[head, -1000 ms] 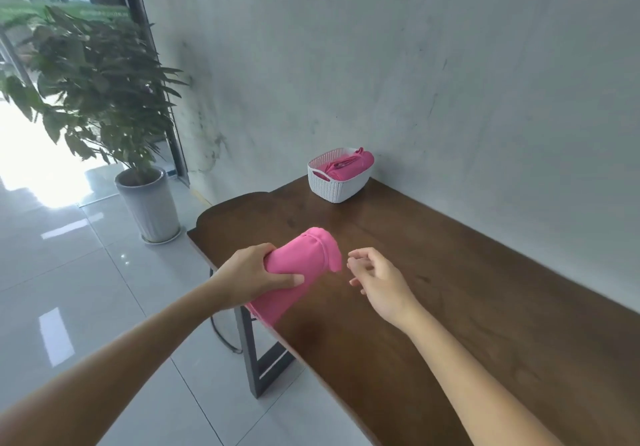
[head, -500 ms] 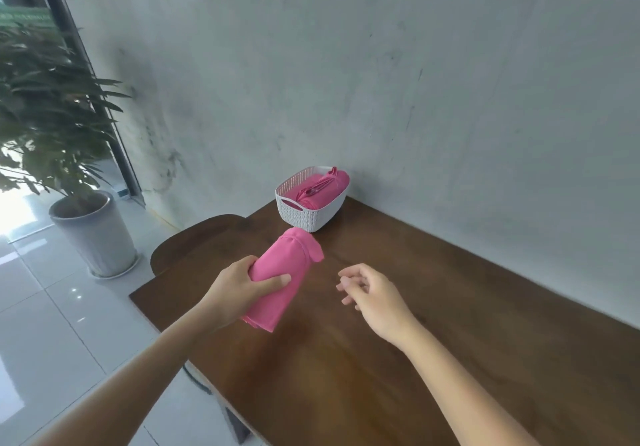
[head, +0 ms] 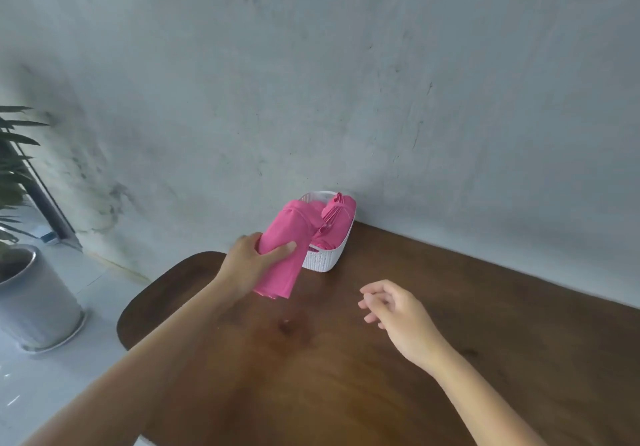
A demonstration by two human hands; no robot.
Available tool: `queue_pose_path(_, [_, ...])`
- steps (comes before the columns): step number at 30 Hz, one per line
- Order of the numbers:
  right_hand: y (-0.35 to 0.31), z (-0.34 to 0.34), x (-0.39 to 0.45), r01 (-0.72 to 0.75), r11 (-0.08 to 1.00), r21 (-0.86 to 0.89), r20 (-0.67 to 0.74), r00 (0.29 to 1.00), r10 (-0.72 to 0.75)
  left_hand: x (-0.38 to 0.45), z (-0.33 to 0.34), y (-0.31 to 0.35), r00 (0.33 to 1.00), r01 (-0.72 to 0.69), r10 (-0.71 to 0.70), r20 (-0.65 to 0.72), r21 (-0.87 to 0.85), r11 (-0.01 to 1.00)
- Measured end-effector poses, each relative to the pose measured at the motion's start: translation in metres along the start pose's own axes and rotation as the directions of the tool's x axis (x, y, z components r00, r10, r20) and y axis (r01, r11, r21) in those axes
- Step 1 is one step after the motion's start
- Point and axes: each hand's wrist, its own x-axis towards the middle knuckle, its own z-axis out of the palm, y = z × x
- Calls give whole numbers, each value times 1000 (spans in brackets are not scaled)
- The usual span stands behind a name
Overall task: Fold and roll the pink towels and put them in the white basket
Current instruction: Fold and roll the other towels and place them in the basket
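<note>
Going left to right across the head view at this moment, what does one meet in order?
Potted plant in its grey pot → left hand → rolled pink towel it grips → white basket with a pink towel inside → right hand, open above the wooden table.

Your rolled towel (head: 284, 248) hides the basket's (head: 323, 260) near left wall and much of what lies inside, so you cannot count the towels (head: 337, 222) already there. Your left hand's (head: 251, 265) fingers wrap behind the roll and only the thumb shows; both forearms run off the bottom edge. The plant (head: 14, 168) and its pot (head: 33, 302) are cut by the left edge, and the surface (head: 502, 324) runs past the right edge.
</note>
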Motion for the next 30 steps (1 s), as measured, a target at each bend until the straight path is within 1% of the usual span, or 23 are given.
queue_pose_path(3, [-5,9,7,-28,1000,1,-30,999,28,51,-12,6,999,-16,15,29,34,999])
queue_pose_path(6, [-10,16,11,-46,999,0,-77,996,45,97,-13,17,996,-18,16,86,28,999])
queue_pose_path(12, [-18,25,9,-79,997,-9,-166,983,76,161,10,31,980,79,-82,181,19,997])
queue_pose_path(17, [-17,27,3,-128,992,-7,-215,969,123,181,29,27,959,166,-166,228,19,986])
queue_pose_path(20, [-13,26,0,-156,988,-19,-232,961,148,188,39,17,956,199,-199,215,24,980])
queue_pose_path(24, [-3,32,-4,-204,979,5,-237,951,200,192,41,3,960,191,-213,182,129,973])
queue_pose_path(26, [3,36,-7,-229,973,13,-233,946,225,195,42,-2,963,174,-193,190,110,979])
queue_pose_path(29, [12,41,-11,-265,964,20,-233,936,262,186,37,6,974,168,-178,139,81,982])
queue_pose_path(30, [14,42,-12,-277,961,18,-232,934,273,179,35,11,984,126,-137,114,98,987])
